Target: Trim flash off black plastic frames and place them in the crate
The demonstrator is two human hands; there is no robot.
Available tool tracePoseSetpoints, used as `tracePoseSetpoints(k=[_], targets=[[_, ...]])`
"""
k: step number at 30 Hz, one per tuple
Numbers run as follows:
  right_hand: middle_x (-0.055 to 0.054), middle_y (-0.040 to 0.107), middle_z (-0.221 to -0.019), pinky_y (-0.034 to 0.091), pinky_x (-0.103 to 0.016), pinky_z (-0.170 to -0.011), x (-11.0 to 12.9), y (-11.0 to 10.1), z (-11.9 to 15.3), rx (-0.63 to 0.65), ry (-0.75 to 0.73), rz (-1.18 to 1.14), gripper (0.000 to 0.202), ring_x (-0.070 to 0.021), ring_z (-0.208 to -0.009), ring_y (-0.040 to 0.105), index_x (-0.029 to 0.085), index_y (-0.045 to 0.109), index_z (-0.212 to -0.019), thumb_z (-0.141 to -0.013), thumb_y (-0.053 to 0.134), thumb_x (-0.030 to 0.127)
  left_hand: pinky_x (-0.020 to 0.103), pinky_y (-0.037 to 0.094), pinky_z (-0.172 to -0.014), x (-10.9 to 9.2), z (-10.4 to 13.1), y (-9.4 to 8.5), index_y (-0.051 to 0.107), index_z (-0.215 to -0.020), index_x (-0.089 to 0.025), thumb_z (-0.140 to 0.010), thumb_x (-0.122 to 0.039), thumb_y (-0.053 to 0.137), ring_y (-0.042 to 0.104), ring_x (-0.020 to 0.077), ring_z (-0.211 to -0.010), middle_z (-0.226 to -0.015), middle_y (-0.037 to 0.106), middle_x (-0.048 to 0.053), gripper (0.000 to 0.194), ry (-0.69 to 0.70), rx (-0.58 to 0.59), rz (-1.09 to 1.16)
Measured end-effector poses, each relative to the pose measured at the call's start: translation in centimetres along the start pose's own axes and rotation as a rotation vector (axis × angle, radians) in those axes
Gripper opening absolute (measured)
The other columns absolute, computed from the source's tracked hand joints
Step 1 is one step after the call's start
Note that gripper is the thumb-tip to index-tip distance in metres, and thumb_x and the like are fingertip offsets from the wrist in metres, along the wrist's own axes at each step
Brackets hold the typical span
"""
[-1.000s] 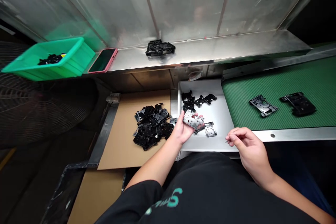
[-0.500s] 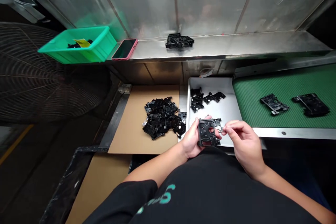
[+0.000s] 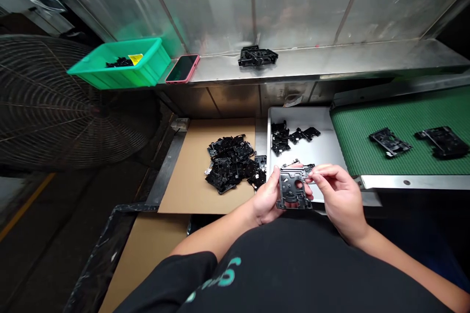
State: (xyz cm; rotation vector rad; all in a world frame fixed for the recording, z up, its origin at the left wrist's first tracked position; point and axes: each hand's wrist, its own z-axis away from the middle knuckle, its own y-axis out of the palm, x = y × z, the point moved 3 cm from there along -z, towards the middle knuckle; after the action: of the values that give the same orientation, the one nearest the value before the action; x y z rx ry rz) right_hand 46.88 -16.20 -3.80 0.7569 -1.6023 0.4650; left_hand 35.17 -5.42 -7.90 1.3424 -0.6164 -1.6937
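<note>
My left hand [image 3: 267,201] is closed around the left edge of a black moulded plastic frame [image 3: 290,188], which has a round hole and a curved slot. Fingers of the same hand show beneath it at the right. My right hand [image 3: 341,200] pinches with thumb and forefinger at the frame's upper right corner; whatever is between the fingertips is too small to make out. Under the hands is a white tray [image 3: 323,149] with several black parts [image 3: 281,138] at its left. Left of the tray, a heap of similar black frames [image 3: 229,164] lies on cardboard [image 3: 179,186].
Two black parts [image 3: 389,142] lie on the green conveyor belt [image 3: 352,132] at right. The metal shelf [image 3: 312,66] behind bears more black frames [image 3: 257,56], a pink-edged phone [image 3: 182,68] and a green bin [image 3: 121,76]. A large fan [image 3: 84,112] stands at left.
The frame in my left hand has tilted a little and sits slightly lower. My right fingertips have come in closer to its upper right corner. The whole view has shifted slightly.
</note>
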Motion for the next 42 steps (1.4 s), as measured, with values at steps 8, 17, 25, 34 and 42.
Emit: tracePoseSetpoints(k=[8, 17, 25, 34, 42], targets=[[-0.003, 0.069, -0.093, 0.058, -0.034, -0.065, 0.29, -0.09, -0.49, -0.018, -0.015, 0.003, 0.01, -0.0191, -0.078, 0.069, 0.028, 0.073, -0.088, -0.096, 0.078, 0.029, 0.027, 0.053, -0.064, -0.14, -0.21, 0.31, 0.056, -0.148, -0.022, -0.1, -0.078, 0.04, 0.078, 0.0277, -0.093, -0.102, 0.078, 0.015, 0.076, -0.002, 0.004, 0.027], [-0.006, 0.07, -0.089, 0.057, -0.033, -0.062, 0.64, -0.54, -1.02, -0.005, 0.003, 0.035, 0.012, -0.0215, -0.084, 0.07, 0.026, 0.075, -0.088, -0.094, 0.08, 0.033, 0.031, 0.054, -0.07, 0.3, -0.82, 0.51, 0.051, -0.153, -0.021, -0.099, -0.08, 0.036, 0.077, 0.0269, -0.089, -0.107, 0.077, 0.016, 0.082, 0.001, 0.06, -0.02], [-0.004, 0.068, -0.088, 0.057, -0.031, -0.064, 0.69, -0.71, -0.88, 0.0, 0.004, 0.038, 0.01, -0.0196, -0.084, 0.068, 0.026, 0.074, -0.087, -0.096, 0.078, 0.028, 0.036, 0.055, -0.078, 0.25, -0.89, 0.9, 0.049, -0.154, -0.019, -0.1, -0.079, 0.033, 0.077, 0.0282, -0.094, -0.11, 0.077, 0.017, 0.082, -0.004, 0.044, -0.012], [-0.003, 0.069, -0.088, 0.056, -0.036, -0.068, 0.34, -0.82, -0.46, 0.099, -0.141, 0.183, 0.01, -0.0179, -0.073, 0.068, 0.025, 0.07, -0.094, -0.099, 0.07, 0.017, 0.038, 0.06, -0.084, 0.5, -0.62, 0.48, 0.056, -0.151, -0.021, -0.102, -0.074, 0.04, 0.078, 0.0271, -0.096, -0.107, 0.078, 0.014, 0.074, -0.012, -0.038, -0.009], [0.003, 0.066, -0.069, 0.053, -0.037, -0.075, 0.89, -0.34, -0.36, 0.24, -0.391, 0.385, 0.021, -0.0171, -0.067, 0.064, 0.026, 0.066, -0.097, -0.097, 0.067, 0.005, 0.04, 0.064, -0.084, 0.81, -0.03, 0.36, 0.06, -0.148, -0.022, -0.1, -0.074, 0.045, 0.08, 0.0285, -0.092, -0.103, 0.08, 0.013, 0.072, -0.001, -0.092, -0.06]])
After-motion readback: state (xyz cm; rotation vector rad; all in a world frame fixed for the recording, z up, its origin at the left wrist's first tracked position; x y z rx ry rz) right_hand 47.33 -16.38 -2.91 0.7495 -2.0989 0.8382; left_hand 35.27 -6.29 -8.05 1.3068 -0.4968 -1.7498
